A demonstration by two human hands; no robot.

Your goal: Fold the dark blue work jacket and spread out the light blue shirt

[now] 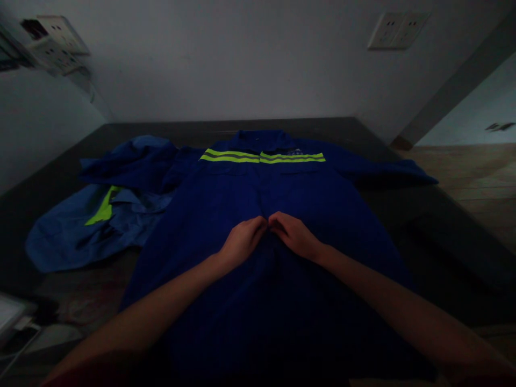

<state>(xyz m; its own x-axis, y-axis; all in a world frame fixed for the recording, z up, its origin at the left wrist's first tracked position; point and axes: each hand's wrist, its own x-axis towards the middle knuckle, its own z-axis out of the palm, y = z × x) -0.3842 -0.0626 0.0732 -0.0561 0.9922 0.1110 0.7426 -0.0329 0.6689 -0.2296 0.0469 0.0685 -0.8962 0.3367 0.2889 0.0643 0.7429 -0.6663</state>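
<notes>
A dark blue work jacket (pixel 213 226) with a yellow-green reflective band across the chest lies spread out, collar toward the wall, one sleeve out to each side. My left hand (pixel 243 239) and my right hand (pixel 296 235) meet at its front seam, below the chest pockets. Both hands have their fingers bent and pinched on the cloth of the jacket front, fingertips almost touching. The cloth puckers just under them. Exactly what part of the seam is between the fingers is hidden.
A crumpled lighter blue garment (pixel 80 242) with a yellow-green strip lies at the left, partly under the jacket's sleeve. The dark table (pixel 334 126) meets a white wall bearing sockets (pixel 397 31). A dark, indistinct object (pixel 455 250) lies at the right. The light is dim.
</notes>
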